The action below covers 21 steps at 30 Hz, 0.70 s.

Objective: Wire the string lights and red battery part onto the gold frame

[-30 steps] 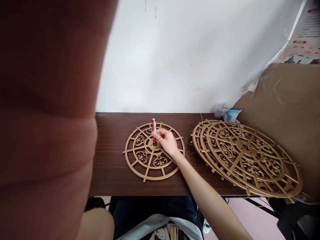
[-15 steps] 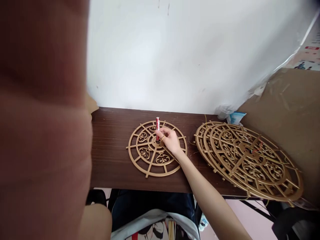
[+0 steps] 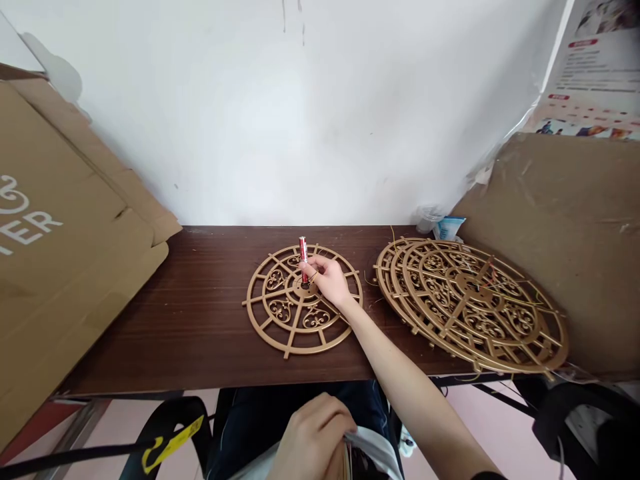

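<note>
My right hand (image 3: 327, 277) is closed round a slim red cylinder (image 3: 303, 252) with a pale top, a kind I cannot make out. It is held upright over the centre hub of a gold openwork disc (image 3: 293, 351) with spokes and scrolls, lying flat on the brown table (image 3: 210, 320). A dark bit shows at its lower end. My left hand (image 3: 315, 433) is low, over my lap, its fingers curled by a white-edged printed cloth (image 3: 373, 440). Whatever it holds is hidden.
Several similar gold discs (image 3: 480, 320) lie stacked at the right, with thin yellow wire about them. A clear plastic cup (image 3: 429, 217) and a blue-white packet (image 3: 449, 228) stand behind. Cardboard (image 3: 75, 267) rises at the left, more cardboard (image 3: 575, 220) at the right; a white wall closes the back.
My left hand has dropped from close before the camera, where it was a blur, to my lap. The view has shifted slightly. My right hand still holds the red cylinder at the hub.
</note>
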Each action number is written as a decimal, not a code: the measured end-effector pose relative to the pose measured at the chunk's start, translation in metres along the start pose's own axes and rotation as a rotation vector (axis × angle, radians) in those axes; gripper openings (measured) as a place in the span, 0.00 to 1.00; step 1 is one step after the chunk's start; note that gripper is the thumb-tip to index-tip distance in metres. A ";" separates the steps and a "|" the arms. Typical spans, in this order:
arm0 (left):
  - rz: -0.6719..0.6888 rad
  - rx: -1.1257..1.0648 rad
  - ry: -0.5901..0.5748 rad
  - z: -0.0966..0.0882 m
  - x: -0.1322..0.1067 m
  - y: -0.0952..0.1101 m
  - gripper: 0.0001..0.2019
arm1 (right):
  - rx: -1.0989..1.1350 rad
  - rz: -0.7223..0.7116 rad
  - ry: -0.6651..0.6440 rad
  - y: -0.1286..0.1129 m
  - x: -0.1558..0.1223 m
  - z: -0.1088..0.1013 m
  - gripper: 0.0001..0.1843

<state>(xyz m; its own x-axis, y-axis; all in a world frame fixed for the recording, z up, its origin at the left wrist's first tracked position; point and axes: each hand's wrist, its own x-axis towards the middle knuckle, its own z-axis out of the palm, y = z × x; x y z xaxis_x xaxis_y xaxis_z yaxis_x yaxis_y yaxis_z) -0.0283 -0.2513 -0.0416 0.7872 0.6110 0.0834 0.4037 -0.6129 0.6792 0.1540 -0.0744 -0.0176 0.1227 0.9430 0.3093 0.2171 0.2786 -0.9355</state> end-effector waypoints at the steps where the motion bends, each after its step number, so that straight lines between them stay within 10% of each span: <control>1: -0.014 0.041 0.005 0.013 0.006 -0.010 0.20 | 0.001 -0.001 0.000 0.000 0.000 0.000 0.23; 5: -0.271 0.396 -0.027 0.055 0.013 -0.050 0.21 | 0.013 -0.007 0.001 0.000 0.000 -0.001 0.24; 10: -0.488 0.589 -0.180 0.059 0.022 -0.074 0.22 | 0.000 0.015 -0.018 0.002 0.000 0.001 0.21; 21: -0.508 0.609 -0.229 0.063 0.045 -0.071 0.27 | 0.029 0.031 -0.062 0.010 0.002 0.003 0.19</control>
<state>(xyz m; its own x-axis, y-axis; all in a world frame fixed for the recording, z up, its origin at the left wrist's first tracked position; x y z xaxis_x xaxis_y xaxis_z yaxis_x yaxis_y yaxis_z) 0.0076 -0.2118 -0.1322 0.4899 0.8099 -0.3225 0.8661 -0.4942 0.0745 0.1533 -0.0689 -0.0263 0.0681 0.9604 0.2702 0.1863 0.2538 -0.9491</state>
